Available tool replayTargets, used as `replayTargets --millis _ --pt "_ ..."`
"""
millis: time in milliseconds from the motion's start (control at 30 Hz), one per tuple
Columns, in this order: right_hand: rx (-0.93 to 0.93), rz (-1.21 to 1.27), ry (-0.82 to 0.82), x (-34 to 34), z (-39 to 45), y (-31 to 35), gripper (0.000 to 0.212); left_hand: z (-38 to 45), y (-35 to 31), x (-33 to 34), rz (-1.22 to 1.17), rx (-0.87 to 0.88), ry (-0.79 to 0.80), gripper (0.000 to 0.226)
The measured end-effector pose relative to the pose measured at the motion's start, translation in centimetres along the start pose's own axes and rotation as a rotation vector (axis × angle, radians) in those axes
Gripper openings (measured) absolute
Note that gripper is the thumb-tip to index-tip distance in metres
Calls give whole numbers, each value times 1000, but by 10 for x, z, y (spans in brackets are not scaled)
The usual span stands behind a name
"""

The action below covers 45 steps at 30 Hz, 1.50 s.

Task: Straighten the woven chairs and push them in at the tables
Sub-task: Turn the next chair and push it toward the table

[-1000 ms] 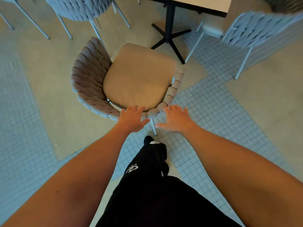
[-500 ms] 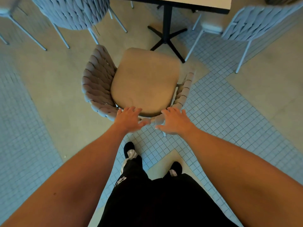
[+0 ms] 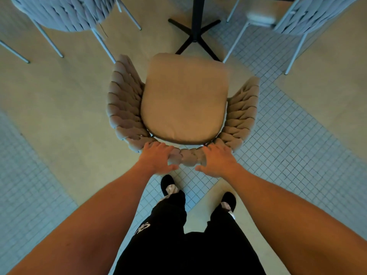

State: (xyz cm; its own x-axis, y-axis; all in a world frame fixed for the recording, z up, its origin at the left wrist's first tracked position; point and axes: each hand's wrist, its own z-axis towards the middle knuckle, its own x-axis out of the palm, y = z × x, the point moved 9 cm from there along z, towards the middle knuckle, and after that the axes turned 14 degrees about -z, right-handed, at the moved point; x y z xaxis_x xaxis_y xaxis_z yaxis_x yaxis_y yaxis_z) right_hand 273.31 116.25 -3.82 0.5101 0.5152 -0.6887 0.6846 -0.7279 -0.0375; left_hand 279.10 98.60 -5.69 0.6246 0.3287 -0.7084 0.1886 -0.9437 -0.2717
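Note:
A woven beige chair [image 3: 125, 104] with a tan seat cushion [image 3: 184, 100] stands right in front of me, its seat facing the black table pedestal [image 3: 195, 26]. My left hand [image 3: 156, 158] grips the top of the woven backrest on the left, fingers over the rim and thumb behind. My right hand [image 3: 217, 160] grips the same backrest rim just to the right. The seat's front edge lies close to the pedestal's feet. The tabletop is out of view.
A grey woven chair [image 3: 65, 10] stands at the back left on thin metal legs. Another grey woven chair [image 3: 303, 14] stands at the back right. My two feet [image 3: 168, 185] are just behind the beige chair on tiled floor.
The beige chair has turned from slanting to the left to facing the table squarely, and has moved toward the pedestal. Both hands stayed on its backrest. I have stepped forward.

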Motion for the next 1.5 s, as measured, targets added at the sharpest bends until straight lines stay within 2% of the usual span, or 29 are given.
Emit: replayTargets --millis 133,233,333,500,900,1233,1500 --pt "-7 -37 30 12 13 18 79 3 6 11 64 50 61 81" --pt "1 -60 67 21 22 21 79 10 8 15 64 56 67 69" --pt "-4 -44 49 18 26 19 63 15 7 12 80 76 33 48" --pt "-29 -116 1 5 21 15 52 14 2 7 145 115 -6 40" --pt "-30 -115 -23 -34 51 -17 39 54 -7 -40 118 120 -13 38" --pt "-50 -144 -57 -79 92 -89 41 119 -37 -90 59 87 -37 45" --pt "-49 -160 -77 -109 125 -132 37 166 -45 -125 49 49 -23 40"
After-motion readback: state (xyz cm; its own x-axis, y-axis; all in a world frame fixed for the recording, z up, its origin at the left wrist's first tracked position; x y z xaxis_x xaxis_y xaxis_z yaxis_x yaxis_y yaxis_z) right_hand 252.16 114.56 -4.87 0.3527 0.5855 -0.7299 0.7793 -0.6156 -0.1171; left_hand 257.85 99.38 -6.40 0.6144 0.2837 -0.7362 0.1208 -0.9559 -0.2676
